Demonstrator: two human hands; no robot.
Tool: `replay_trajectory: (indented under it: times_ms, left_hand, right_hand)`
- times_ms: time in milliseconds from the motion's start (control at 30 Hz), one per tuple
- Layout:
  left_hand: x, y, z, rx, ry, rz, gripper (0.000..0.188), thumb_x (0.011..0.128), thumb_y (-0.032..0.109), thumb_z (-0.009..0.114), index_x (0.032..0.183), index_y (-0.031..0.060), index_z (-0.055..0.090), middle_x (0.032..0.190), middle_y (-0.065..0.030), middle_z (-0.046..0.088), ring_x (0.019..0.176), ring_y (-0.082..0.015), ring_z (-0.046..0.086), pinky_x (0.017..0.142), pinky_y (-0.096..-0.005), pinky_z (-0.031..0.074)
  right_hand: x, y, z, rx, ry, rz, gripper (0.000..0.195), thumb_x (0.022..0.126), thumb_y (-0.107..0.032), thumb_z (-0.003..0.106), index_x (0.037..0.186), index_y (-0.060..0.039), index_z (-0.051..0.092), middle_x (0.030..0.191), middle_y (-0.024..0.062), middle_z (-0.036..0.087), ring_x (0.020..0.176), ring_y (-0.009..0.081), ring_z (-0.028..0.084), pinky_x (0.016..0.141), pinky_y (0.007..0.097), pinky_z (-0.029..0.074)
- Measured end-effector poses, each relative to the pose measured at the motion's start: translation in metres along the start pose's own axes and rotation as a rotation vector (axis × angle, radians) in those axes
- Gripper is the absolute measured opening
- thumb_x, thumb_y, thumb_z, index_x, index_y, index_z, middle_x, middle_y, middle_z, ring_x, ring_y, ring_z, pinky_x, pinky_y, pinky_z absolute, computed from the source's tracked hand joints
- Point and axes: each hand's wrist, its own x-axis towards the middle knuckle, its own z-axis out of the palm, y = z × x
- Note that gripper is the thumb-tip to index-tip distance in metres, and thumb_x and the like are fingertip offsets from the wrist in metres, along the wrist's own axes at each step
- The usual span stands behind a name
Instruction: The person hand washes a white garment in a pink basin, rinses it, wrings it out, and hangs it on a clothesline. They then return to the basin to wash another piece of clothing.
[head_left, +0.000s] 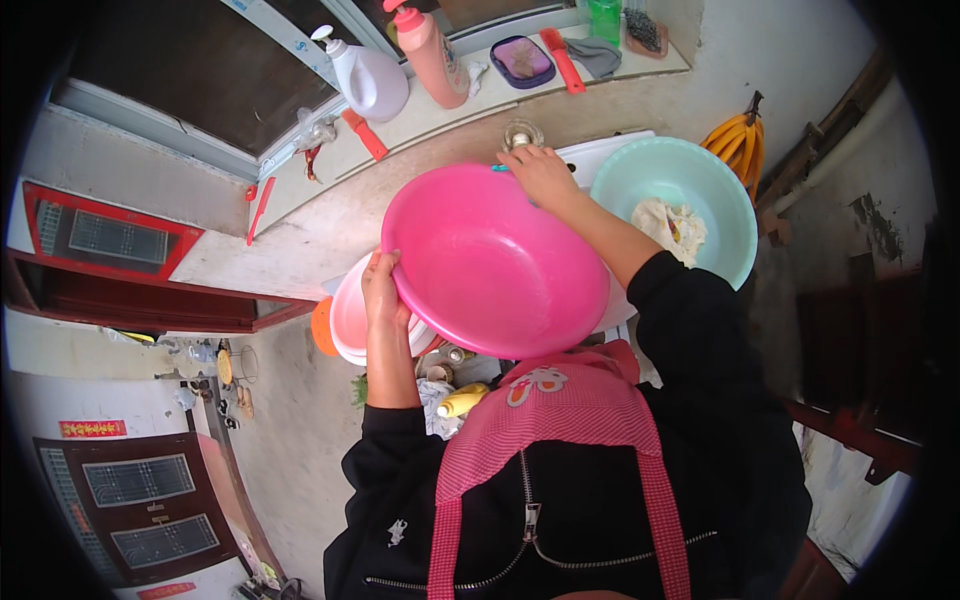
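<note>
A large pink plastic basin (495, 262) is tilted in front of me, with no visible contents. My left hand (384, 289) grips its left rim, thumb near the inside edge. My right hand (541, 176) reaches over the far right rim to the faucet (523, 136) on the wall; its fingers rest at the faucet, and part of a turquoise piece shows beside them. Whether those fingers close around the faucet is hard to tell. To the right, a pale green basin (679, 176) holds a whitish cloth (667, 229). A white sink (619, 150) shows partly beneath the basins.
Pump bottles (435, 60), a soap dish (523, 61) and red brushes (562, 60) stand along the tiled sill (480, 97). Bananas (739, 146) hang at right. Pink and white basins (352, 315) sit at left; a yellow bottle (463, 400) lies below.
</note>
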Motion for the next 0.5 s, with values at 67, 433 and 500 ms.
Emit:
replay_trajectory:
  times_ms: [67,433,500]
  left_hand:
    - [0.003,-0.011,-0.023,-0.115,0.018,-0.101,0.039,0.086,0.003,0.043,0.123,-0.0056,0.052,0.108,-0.0175,0.062,0.092,-0.0253,0.064,0.079,-0.0347,0.056]
    - [0.035,-0.042,-0.103,-0.232,0.029,-0.299,0.035,0.094,0.014,0.045,0.126,0.0006,0.048,0.111,-0.0182,0.061,0.097,-0.0277,0.063,0.080,-0.0391,0.056]
    - [0.048,-0.045,-0.115,-0.247,0.031,-0.319,0.033,0.095,0.016,0.044,0.123,-0.0004,0.049,0.112,-0.0185,0.061,0.097,-0.0280,0.063,0.080,-0.0393,0.056]
  right_hand:
    - [0.006,0.001,0.003,0.016,-0.138,-0.029,0.021,0.081,-0.007,0.054,0.102,-0.0095,0.057,0.101,0.0039,0.057,0.104,0.0222,0.056,0.085,0.0363,0.048]
    - [0.007,0.023,-0.025,0.099,-0.289,-0.385,0.016,0.082,-0.010,0.051,0.097,-0.0112,0.056,0.104,0.0013,0.055,0.106,0.0191,0.054,0.069,0.0316,0.055]
    - [0.004,0.024,-0.022,0.102,-0.238,-0.387,0.014,0.081,-0.009,0.054,0.095,-0.0112,0.057,0.100,0.0009,0.054,0.104,0.0188,0.054,0.069,0.0324,0.055]
